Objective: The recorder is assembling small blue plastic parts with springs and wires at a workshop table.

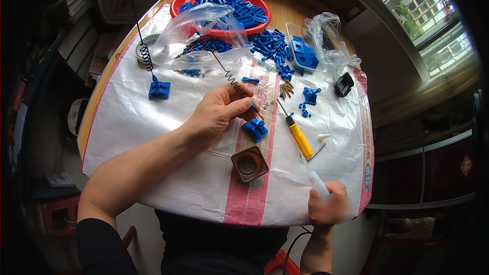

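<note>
My left hand (220,111) pinches a thin dark spring wire (208,46) with a coil in its middle and a blue tip at its far end. The wire's near end points down right, close above a blue plastic base (255,130); whether they touch I cannot tell. My right hand (330,206), partly blurred, grips a white squeeze bottle (318,183) with a narrow nozzle pointing away from me. Between the hands sits a brown square dish (249,165). A yellow-handled screwdriver (299,138) lies near the nozzle, beside a small white cap (323,137) and a short metal rod (317,151).
A red basin (179,1) of blue parts stands at the back, with clear plastic bags (175,33) before it. Blue pegs (274,45), brass pieces (286,89) and a black part (344,84) lie right. Another wire (145,53) stands upright in a blue base (159,90) on the left.
</note>
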`<state>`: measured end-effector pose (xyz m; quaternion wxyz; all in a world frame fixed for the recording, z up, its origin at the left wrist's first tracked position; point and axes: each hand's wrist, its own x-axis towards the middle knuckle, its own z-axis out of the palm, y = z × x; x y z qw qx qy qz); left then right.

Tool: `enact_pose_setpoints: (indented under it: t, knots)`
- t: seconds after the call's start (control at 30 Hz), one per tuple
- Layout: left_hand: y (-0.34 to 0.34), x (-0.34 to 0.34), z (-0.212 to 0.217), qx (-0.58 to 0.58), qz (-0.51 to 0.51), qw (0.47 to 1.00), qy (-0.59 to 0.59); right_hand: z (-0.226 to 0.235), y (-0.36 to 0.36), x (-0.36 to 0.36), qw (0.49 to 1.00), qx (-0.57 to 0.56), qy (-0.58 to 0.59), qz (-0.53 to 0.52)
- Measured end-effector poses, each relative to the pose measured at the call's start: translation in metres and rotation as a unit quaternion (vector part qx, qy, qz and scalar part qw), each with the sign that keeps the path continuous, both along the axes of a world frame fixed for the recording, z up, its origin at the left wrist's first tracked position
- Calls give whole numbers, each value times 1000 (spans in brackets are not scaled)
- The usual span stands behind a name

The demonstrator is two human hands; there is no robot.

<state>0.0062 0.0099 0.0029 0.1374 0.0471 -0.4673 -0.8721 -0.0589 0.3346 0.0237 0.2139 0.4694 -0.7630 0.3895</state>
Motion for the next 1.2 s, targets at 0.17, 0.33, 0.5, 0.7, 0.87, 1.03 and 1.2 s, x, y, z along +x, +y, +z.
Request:
enact_pose_setpoints:
  t: [0.17,0.33,0.5,0.7,0.87,1.03,1.2]
  knots:
    - [0,0,0,-1,2,1000,-2,0,0,0,1000,0,1,2]
    - [-1,-1,-2,-1,0,1000,0,-1,0,-1,1000,-2,-1,4]
    - [-1,0,-1,0,-1,1000,0,0,1,0,1000,2,-2,1]
    - [-1,0,-2,4,0,1000,-9,-1,1,0,1000,2,-2,-2]
    - [-2,0,-1,-1,-1,1000,4,-2,2,-1,1000,-4,-2,-1]
    - [-1,0,0,-8,5,1000,6,-6,8,-1,1000,-22,-15,-15]
    - [-2,-1,1,-39,10,999,13,-11,19,-3,964,-131,-228,-26]
